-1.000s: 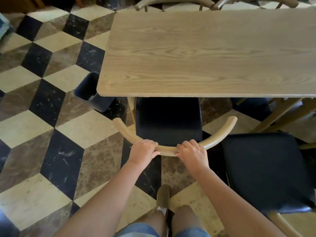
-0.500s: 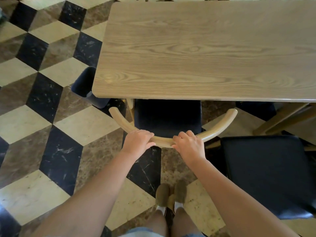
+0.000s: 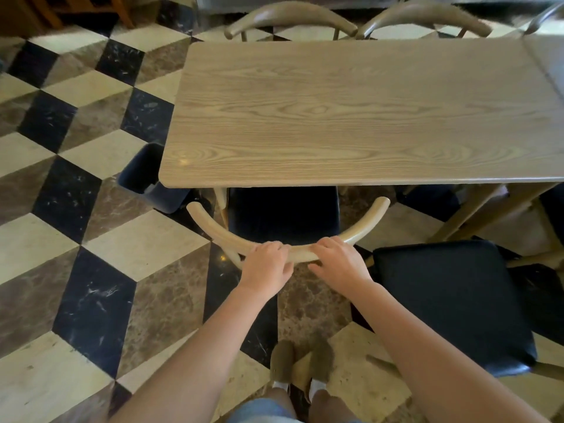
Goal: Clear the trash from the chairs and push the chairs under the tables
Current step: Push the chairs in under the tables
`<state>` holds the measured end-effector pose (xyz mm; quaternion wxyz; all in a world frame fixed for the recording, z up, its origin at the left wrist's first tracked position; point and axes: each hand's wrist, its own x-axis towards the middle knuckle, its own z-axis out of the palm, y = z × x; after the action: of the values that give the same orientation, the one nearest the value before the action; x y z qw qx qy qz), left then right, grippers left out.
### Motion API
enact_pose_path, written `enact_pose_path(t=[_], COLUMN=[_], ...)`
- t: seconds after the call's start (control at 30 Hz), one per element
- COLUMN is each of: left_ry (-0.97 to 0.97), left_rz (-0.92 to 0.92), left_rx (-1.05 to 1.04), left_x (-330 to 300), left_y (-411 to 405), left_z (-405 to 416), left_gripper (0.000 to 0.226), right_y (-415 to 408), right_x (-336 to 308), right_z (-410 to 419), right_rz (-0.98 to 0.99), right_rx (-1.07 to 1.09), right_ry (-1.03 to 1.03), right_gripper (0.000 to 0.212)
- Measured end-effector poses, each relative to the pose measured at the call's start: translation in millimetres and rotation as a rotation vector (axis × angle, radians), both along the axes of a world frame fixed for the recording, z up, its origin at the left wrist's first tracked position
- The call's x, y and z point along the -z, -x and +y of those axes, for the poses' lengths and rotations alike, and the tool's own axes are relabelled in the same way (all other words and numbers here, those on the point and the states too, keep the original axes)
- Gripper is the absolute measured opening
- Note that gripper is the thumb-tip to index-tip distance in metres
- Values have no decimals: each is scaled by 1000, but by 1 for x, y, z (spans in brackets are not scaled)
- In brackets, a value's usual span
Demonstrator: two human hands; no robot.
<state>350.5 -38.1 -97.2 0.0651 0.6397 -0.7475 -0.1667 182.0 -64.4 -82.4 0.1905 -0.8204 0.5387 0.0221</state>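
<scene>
Matt grained wood table (image 3: pixel 351 117) (glossy marble floor (image 3: pixel 91 239) below).

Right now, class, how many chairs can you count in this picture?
5, perhaps more hidden. One held chair half under the table; one pulled-out chair at right; two backrests behind; another sliver at far right.

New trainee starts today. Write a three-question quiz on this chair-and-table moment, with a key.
1. True or false: both hands grip the curved backrest of the same chair.
2. The dark bin stands on the floor by which table corner: A near-left, B near-right, C far-left?
3. Fill in: the second chair's seat, on the person's right, is ____ of the table.

Key: 1 true: left hand, right hand. 2 A. 3 clear.
</scene>
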Motion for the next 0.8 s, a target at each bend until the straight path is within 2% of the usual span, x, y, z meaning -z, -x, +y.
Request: enact_pose_path(t=[0.13,0.4,0.6,0.8], left_ry=[52,174,223,172], left_rz=[77,27,4,14], left_rx=[6,77,0,-78], left_x=[-21,-44,-35,-22], left_y=[42,136,261,384], left_z=[18,52,98,177], left_gripper=[26,29,32,40], right_y=[38,135,261,384], right_x=[-19,-43,-33,-18], right_z=[20,58,102,166], right_rz=[37,56,78,115], right_rx=[2,9,-33,-47], right_ry=[29,166,190,169], right_gripper=[34,31,38,43])
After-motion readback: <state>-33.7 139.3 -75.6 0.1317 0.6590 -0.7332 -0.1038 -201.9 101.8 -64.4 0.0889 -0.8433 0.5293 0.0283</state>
